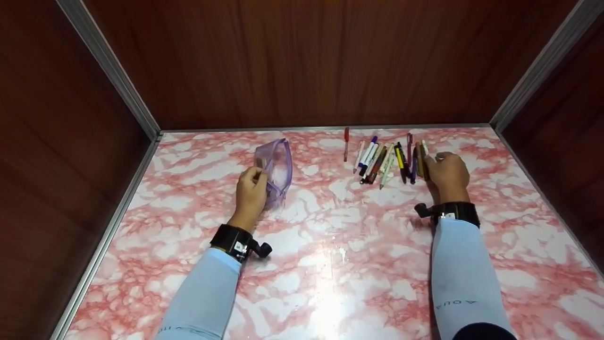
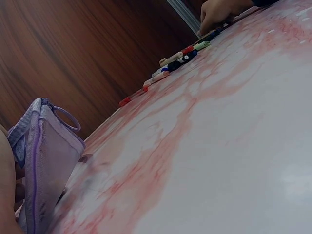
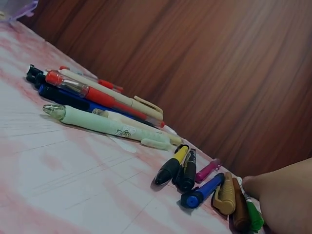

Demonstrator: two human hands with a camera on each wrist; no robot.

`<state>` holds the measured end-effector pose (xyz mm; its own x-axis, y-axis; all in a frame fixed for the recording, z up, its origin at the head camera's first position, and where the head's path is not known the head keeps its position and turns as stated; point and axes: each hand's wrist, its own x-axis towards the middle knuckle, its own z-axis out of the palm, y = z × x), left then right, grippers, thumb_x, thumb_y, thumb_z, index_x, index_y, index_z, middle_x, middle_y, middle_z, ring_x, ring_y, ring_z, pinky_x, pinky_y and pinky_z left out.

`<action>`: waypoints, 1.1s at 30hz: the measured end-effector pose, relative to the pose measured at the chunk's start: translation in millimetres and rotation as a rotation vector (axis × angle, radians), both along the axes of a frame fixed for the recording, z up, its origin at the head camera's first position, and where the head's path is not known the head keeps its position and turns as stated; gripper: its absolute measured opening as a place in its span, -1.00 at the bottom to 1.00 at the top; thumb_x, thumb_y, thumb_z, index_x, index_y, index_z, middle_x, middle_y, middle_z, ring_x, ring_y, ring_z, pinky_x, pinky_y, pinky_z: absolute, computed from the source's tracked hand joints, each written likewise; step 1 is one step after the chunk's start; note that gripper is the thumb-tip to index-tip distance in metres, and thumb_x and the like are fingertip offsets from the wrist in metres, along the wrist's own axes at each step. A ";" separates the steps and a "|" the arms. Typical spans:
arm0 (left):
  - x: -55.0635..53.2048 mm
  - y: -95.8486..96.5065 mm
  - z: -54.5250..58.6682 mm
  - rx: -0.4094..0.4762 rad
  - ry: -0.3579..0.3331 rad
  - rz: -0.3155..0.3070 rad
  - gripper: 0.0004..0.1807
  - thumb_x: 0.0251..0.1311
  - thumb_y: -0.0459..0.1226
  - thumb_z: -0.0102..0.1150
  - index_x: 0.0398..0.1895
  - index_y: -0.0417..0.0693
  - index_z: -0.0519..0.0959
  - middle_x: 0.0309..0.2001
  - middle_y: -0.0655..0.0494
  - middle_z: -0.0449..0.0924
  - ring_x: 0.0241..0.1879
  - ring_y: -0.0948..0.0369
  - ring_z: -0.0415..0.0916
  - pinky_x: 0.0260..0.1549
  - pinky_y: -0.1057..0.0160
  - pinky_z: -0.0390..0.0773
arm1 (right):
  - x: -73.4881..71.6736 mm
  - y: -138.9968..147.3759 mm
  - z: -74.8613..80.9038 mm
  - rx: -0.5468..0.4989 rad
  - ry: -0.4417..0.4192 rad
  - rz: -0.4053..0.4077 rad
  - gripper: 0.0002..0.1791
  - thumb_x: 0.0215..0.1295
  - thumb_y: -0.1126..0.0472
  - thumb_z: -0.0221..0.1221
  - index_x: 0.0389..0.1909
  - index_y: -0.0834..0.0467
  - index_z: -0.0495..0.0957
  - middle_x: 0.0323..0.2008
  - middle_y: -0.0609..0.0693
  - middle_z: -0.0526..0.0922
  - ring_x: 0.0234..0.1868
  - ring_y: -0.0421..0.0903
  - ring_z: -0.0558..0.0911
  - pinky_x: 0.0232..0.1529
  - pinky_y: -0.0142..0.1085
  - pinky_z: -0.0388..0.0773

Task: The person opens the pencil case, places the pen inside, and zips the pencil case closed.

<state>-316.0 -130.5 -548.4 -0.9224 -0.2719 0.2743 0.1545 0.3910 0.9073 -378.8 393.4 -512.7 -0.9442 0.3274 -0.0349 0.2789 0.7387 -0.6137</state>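
Observation:
My left hand (image 1: 251,190) pinches the near side of a translucent purple zip pencil case (image 1: 267,152), which stands with its mouth facing right. In the left wrist view the mesh case (image 2: 54,163) shows its zip and a pull loop. On the right, my right hand (image 1: 449,175) has its fingers at a white marker with a green cap (image 3: 254,215), the last in a row of pens. Right beside it lie a brown pen (image 3: 239,207), a tan pen (image 3: 225,197) and a blue-capped pen (image 3: 204,191). Part of my fingers is hidden behind the hand.
Left of those lie a yellow and black pen (image 1: 400,160), a light green pen (image 1: 387,170) and several other pens. A red pen (image 1: 346,141) lies apart near the back edge. Wooden panels (image 1: 325,61) close the marbled table (image 1: 302,255) in at the back and sides.

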 end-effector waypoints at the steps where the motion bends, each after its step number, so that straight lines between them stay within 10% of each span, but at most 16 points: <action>1: 0.5 -0.4 0.1 0.000 -0.001 0.000 -0.79 0.56 -0.24 0.19 -0.10 -0.21 0.72 -0.02 -0.16 0.66 -0.04 -0.03 0.63 0.05 0.07 0.65 | -0.4 -0.2 -0.1 0.007 -0.007 0.006 -0.18 0.76 -0.26 0.05 0.66 0.30 0.41 0.54 0.35 0.58 0.50 0.41 0.58 0.54 0.33 0.48; 33: 0.4 0.2 0.5 -0.008 -0.025 -0.004 -0.77 0.56 -0.20 0.21 -0.08 -0.18 0.74 0.01 -0.14 0.66 -0.02 -0.01 0.62 0.07 0.06 0.64 | 3.2 -2.7 6.9 -0.084 -0.020 0.016 -0.42 0.79 -0.01 -0.05 0.44 0.30 0.65 0.38 0.42 0.68 0.39 0.40 0.66 0.47 0.31 0.57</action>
<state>-315.5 -130.3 -548.0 -0.9302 -0.2658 0.2530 0.1334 0.3972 0.9080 -375.6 390.7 -505.8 -0.9482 0.3072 -0.0807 0.2801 0.6892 -0.6683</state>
